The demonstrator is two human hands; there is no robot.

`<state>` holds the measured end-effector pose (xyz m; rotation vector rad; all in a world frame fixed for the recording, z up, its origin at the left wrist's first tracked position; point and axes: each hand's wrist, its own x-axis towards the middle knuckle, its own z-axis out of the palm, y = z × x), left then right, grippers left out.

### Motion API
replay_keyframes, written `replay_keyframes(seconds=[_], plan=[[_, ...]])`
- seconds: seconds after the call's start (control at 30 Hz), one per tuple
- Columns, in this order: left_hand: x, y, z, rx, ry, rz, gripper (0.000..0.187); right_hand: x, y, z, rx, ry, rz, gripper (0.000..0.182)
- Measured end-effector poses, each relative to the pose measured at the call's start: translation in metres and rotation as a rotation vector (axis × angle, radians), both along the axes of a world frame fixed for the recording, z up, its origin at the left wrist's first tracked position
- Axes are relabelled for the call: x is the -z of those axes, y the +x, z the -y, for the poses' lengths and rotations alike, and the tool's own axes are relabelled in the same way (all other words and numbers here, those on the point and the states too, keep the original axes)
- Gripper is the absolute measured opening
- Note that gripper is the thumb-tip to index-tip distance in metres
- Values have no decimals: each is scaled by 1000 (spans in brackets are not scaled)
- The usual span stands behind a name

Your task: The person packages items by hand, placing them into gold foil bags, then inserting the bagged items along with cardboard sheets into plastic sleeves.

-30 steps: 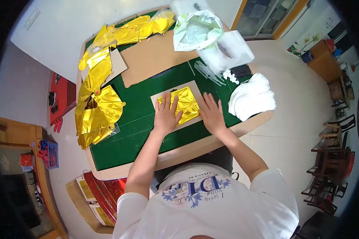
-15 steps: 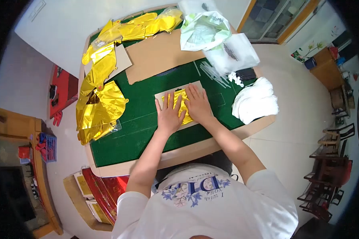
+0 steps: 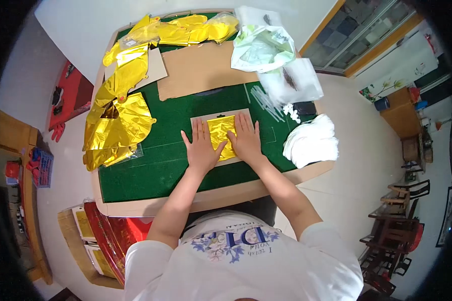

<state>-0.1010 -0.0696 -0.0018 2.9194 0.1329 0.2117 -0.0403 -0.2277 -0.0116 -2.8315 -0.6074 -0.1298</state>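
Note:
A folded gold foil balloon (image 3: 220, 131) lies flat on a pale card (image 3: 230, 161) with a dark hanger slot at its top edge. My left hand (image 3: 202, 149) rests palm down on the card's left side, fingers stretched out and its thumb over the foil. On the right side, my right hand (image 3: 247, 141) is also flat with straight fingers, its thumb touching the foil. Neither hand grips anything; both press on the flat pack. The foil between the hands looks slightly creased.
Loose gold foil balloons (image 3: 123, 120) cover the table's left and far edges. A cardboard sheet (image 3: 196, 70) lies behind the card. To the right are a plastic bag (image 3: 263, 47), thin clear straws (image 3: 266, 103), a black item (image 3: 304, 108) and a white bundle (image 3: 312, 140).
My hands have drawn apart toward the card's two sides, uncovering more of the gold foil between them. The whole view has shifted a little with my head.

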Motion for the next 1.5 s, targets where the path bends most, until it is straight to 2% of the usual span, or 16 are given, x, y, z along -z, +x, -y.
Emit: replay_keyframes(seconds=[0.07,0.13,0.17,0.2,0.27,0.4,0.57,0.73,0.93,1.03,1.13,1.23,1.3,1.47,1.5], plan=[[0,0,-1,-11,-1,5,88,-4,9,8,-26,-37,29,63],[-2,-1,-2,10,-19,17,87,-19,28,29,-121,-345,402,52],[-5,-2,-1,10,-27,6,87,-38,54,39,-63,264,238,39],[-4,-2,0,-2,-37,5,87,-65,66,46,-48,389,285,27],[-4,-2,-2,12,-37,22,87,-53,115,80,93,233,428,20],[-4,-2,-2,-16,-29,7,88,-37,172,117,254,24,241,35],[-7,-2,-2,-5,-48,-65,89,-39,187,121,300,-46,45,39],[-8,-2,-2,3,-56,-86,89,-52,179,111,359,-69,-57,39],[-6,-1,-2,-9,-64,-95,89,-23,203,128,334,6,0,25],[-5,-1,-2,-11,-40,-90,89,-9,216,137,240,37,128,19],[-5,0,-2,-11,-42,-82,90,-34,202,132,298,150,-12,15],[-6,-1,-2,-3,-41,-97,90,-67,164,128,234,157,120,11],[-7,0,-2,-11,-35,-95,89,-78,145,132,155,181,325,9],[-4,-1,-2,-10,-48,-73,89,-104,105,138,149,228,398,9],[-3,-1,-2,-12,-52,-50,89,-111,98,135,118,270,495,8]])
